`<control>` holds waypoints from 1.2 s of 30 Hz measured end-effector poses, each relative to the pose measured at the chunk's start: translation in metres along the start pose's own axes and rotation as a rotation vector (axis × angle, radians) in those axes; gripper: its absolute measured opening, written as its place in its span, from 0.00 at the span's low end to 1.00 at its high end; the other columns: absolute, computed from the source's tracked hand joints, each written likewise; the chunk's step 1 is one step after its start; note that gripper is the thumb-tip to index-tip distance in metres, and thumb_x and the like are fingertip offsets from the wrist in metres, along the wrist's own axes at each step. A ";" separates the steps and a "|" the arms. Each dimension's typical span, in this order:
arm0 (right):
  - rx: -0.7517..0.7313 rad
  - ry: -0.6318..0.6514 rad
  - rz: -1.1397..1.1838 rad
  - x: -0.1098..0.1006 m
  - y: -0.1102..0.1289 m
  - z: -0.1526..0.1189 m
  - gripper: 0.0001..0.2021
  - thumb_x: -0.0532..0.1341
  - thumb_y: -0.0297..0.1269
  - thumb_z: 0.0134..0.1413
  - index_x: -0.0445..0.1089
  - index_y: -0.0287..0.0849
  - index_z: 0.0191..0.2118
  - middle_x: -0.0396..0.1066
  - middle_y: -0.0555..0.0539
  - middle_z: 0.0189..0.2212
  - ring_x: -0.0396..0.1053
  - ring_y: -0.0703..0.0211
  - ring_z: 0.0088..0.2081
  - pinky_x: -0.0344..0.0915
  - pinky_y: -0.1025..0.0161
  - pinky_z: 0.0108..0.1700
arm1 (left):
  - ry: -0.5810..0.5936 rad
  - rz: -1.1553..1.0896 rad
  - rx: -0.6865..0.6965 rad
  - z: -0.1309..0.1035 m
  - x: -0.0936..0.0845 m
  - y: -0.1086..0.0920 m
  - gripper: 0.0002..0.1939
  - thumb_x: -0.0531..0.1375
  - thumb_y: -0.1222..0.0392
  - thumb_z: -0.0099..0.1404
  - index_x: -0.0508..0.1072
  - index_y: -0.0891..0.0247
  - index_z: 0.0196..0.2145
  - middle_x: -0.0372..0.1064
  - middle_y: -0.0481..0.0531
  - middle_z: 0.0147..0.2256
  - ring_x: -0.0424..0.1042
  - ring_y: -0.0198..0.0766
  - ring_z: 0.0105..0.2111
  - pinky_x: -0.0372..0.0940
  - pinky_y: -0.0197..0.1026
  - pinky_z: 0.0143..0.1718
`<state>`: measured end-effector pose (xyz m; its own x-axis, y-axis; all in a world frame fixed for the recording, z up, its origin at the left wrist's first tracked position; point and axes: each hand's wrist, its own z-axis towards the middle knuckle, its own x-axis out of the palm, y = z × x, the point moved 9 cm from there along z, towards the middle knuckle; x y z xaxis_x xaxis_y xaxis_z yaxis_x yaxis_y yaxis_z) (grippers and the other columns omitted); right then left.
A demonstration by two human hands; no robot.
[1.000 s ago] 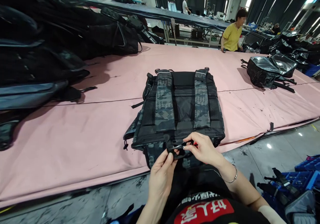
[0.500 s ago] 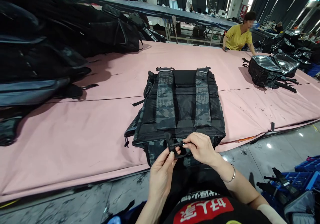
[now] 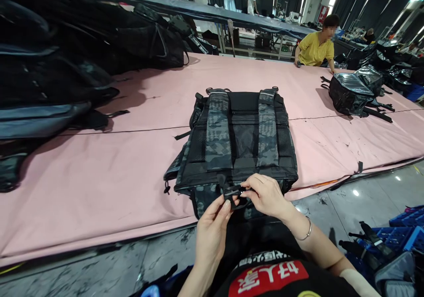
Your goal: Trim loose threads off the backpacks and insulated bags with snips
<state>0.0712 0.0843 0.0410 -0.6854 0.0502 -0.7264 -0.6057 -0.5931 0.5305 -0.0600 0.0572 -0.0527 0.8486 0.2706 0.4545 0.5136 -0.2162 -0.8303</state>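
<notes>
A black and grey camouflage backpack point(image 3: 243, 133) lies on the pink-covered table point(image 3: 132, 169), its two shoulder straps facing up. At its near edge my left hand point(image 3: 215, 217) pinches a black strap point(image 3: 228, 193) between thumb and fingers. My right hand point(image 3: 265, 195) is closed on the same strap from the right, fingertips close to the left ones. A small dark piece, perhaps a buckle, sits between the fingers; its shape is partly hidden. A short cord with a toggle point(image 3: 167, 187) hangs from the bag's left side.
Black bags point(image 3: 82, 45) are heaped on the table's left. A silver-lined bag point(image 3: 354, 91) lies at the right, near a person in yellow point(image 3: 314, 49) across the table. Blue crates point(image 3: 391, 239) with bag parts stand on the floor at lower right.
Both hands stay on the strap, with only slight finger movement. Across the table, the silver-lined bag's flap has shifted under the person's hand.
</notes>
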 end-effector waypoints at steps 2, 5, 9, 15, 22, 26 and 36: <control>-0.008 -0.004 0.030 0.000 -0.001 0.001 0.03 0.57 0.34 0.60 0.66 0.42 0.39 0.71 0.47 0.36 0.69 0.58 0.37 0.63 0.63 0.40 | 0.013 -0.005 -0.018 0.002 0.000 0.000 0.20 0.71 0.54 0.45 0.77 0.62 0.36 0.75 0.53 0.36 0.72 0.38 0.36 0.66 0.39 0.40; 0.003 -0.012 0.081 -0.001 -0.003 0.003 0.03 0.57 0.34 0.60 0.66 0.42 0.38 0.71 0.47 0.36 0.69 0.58 0.37 0.63 0.63 0.40 | 0.027 -0.016 -0.038 0.005 0.000 0.001 0.19 0.71 0.55 0.44 0.77 0.63 0.35 0.75 0.53 0.36 0.72 0.38 0.36 0.67 0.38 0.39; 0.098 -0.038 0.311 -0.003 -0.009 0.006 0.04 0.58 0.36 0.59 0.66 0.42 0.38 0.71 0.48 0.34 0.69 0.60 0.36 0.64 0.63 0.39 | 0.014 -0.035 -0.063 0.008 0.001 0.006 0.21 0.72 0.54 0.42 0.77 0.62 0.35 0.75 0.52 0.34 0.72 0.38 0.35 0.67 0.38 0.41; 0.216 -0.069 0.648 -0.001 -0.008 0.009 0.07 0.54 0.41 0.60 0.63 0.44 0.41 0.70 0.51 0.32 0.70 0.62 0.34 0.66 0.64 0.38 | 0.015 -0.076 -0.114 0.008 0.003 0.015 0.22 0.72 0.55 0.41 0.77 0.61 0.36 0.76 0.52 0.35 0.72 0.38 0.37 0.66 0.38 0.42; -0.001 0.028 0.080 -0.009 0.006 0.005 0.04 0.57 0.34 0.59 0.65 0.41 0.39 0.70 0.48 0.33 0.68 0.60 0.35 0.63 0.64 0.38 | 0.028 -0.048 -0.078 0.006 0.003 0.007 0.18 0.72 0.55 0.42 0.77 0.62 0.33 0.75 0.52 0.34 0.72 0.37 0.35 0.66 0.36 0.38; -0.050 0.024 -0.037 -0.004 0.005 0.004 0.03 0.56 0.34 0.60 0.65 0.41 0.38 0.70 0.47 0.34 0.68 0.59 0.35 0.62 0.64 0.37 | 0.026 -0.023 -0.064 0.006 0.004 0.004 0.19 0.71 0.55 0.42 0.77 0.63 0.34 0.75 0.52 0.34 0.71 0.38 0.35 0.66 0.37 0.38; 0.303 -0.358 0.444 -0.047 -0.032 -0.020 0.07 0.58 0.38 0.57 0.67 0.43 0.40 0.70 0.49 0.34 0.69 0.61 0.36 0.65 0.65 0.38 | -0.206 0.367 0.387 -0.013 -0.011 -0.037 0.22 0.65 0.54 0.53 0.69 0.58 0.46 0.68 0.52 0.46 0.67 0.39 0.45 0.60 0.42 0.50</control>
<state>0.1311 0.0843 0.0496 -0.9578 0.1484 -0.2462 -0.2846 -0.3686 0.8850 -0.0862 0.0496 -0.0230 0.9004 0.4288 0.0739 0.0730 0.0186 -0.9972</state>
